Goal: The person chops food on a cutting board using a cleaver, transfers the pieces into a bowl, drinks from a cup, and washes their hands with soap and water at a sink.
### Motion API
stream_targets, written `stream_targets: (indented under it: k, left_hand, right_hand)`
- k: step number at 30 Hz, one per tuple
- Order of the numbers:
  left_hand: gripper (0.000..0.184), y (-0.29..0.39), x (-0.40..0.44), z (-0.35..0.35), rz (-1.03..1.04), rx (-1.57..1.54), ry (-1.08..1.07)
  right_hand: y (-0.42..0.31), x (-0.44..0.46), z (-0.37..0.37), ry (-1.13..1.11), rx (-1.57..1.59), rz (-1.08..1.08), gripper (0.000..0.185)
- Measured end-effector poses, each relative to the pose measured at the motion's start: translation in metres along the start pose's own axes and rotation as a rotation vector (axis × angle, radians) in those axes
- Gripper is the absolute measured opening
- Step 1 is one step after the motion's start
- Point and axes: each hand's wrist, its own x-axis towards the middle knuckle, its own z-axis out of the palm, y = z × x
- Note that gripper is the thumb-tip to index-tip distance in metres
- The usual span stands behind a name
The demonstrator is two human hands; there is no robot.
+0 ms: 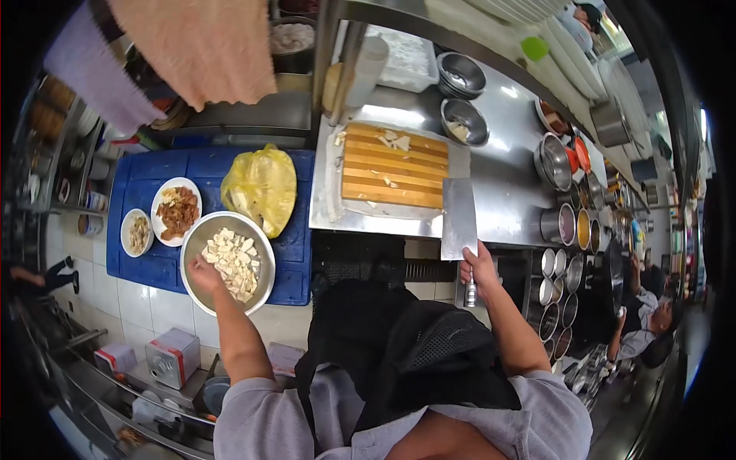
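My right hand [478, 266] grips the handle of a broad cleaver [460, 221], its blade upright beside the right end of a striped wooden cutting board [392, 170]. A few pale scraps lie on that board. At the left, my left hand [205, 274] is over the inner left side of a large metal bowl [265, 264] holding pale chopped pieces [234, 259]. Its fingers are bent, and whether they hold a piece is too small to tell.
The bowl rests on a blue surface [138, 268] beside a yellow bag [262, 188], a plate of brown food [179, 212] and a small bowl [137, 232]. Metal bowls [464, 123] stand on the steel counter [502, 172]. Another person [644, 322] is at the far right.
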Motion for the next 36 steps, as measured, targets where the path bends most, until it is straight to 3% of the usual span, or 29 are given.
stream_targets:
  k: [4, 6, 8, 11, 14, 16, 19, 21, 22, 24, 29, 32, 34, 35, 36]
  left_hand:
    - [0.039, 0.045, -0.002, -0.007, 0.139, 0.134, -0.004]
    - [0.036, 0.085, -0.018, 0.005, 0.428, -0.135, -0.113]
    - [0.03, 0.138, -0.056, 0.021, 0.521, -0.119, -0.203]
    - [0.026, 0.207, -0.131, 0.07, 0.491, -0.436, -0.437]
    - [0.026, 0.311, -0.23, 0.105, 0.187, -0.923, -0.721]
    - [0.027, 0.366, -0.277, 0.141, 0.09, -1.155, -0.733]
    - [0.028, 0.394, -0.301, 0.211, 0.115, -1.115, -0.683]
    - [0.029, 0.394, -0.306, 0.234, 0.974, -0.429, -0.575]
    - [0.029, 0.394, -0.305, 0.24, 0.979, -0.433, -0.569]
    - [0.034, 0.385, -0.299, 0.24, 1.293, -0.237, -0.636]
    - [0.035, 0.369, -0.321, 0.228, 1.384, -0.013, -0.574]
    - [0.038, 0.362, -0.327, 0.212, 1.379, -0.048, -0.728]
    - [0.037, 0.365, -0.32, 0.193, 1.203, -0.129, -1.031]
    - [0.037, 0.366, -0.317, 0.184, 1.202, -0.123, -1.029]
    - [0.036, 0.367, -0.313, 0.175, 1.075, -0.17, -1.06]
  right_hand:
    - [0.03, 0.009, -0.027, -0.047, 0.035, -0.022, 0.024]
    - [0.043, 0.021, -0.036, -0.073, 0.083, -0.019, 0.026]
    - [0.048, 0.038, -0.037, -0.107, 0.132, -0.014, 0.025]
    - [0.049, 0.07, -0.031, -0.1, 0.123, -0.038, 0.022]
    - [0.035, 0.098, -0.015, -0.103, 0.11, -0.083, 0.019]
    - [0.025, 0.114, -0.004, -0.064, 0.133, -0.09, 0.017]
    - [0.008, 0.13, 0.002, -0.07, 0.052, -0.053, 0.015]
    - [0.002, 0.134, 0.003, -0.067, -0.056, -0.062, 0.015]
    - [-0.003, 0.136, 0.003, -0.07, -0.055, -0.07, 0.015]
    - [-0.005, 0.137, 0.005, -0.073, -0.107, -0.096, 0.015]
    - [-0.012, 0.151, 0.019, -0.084, -0.233, -0.166, 0.024]
    - [-0.019, 0.156, 0.028, -0.148, -0.346, -0.164, 0.026]
    - [-0.016, 0.159, 0.033, -0.186, -0.359, -0.177, 0.028]
    - [-0.014, 0.159, 0.035, -0.195, -0.376, -0.187, 0.029]
    - [-0.012, 0.16, 0.038, -0.203, -0.396, -0.197, 0.029]
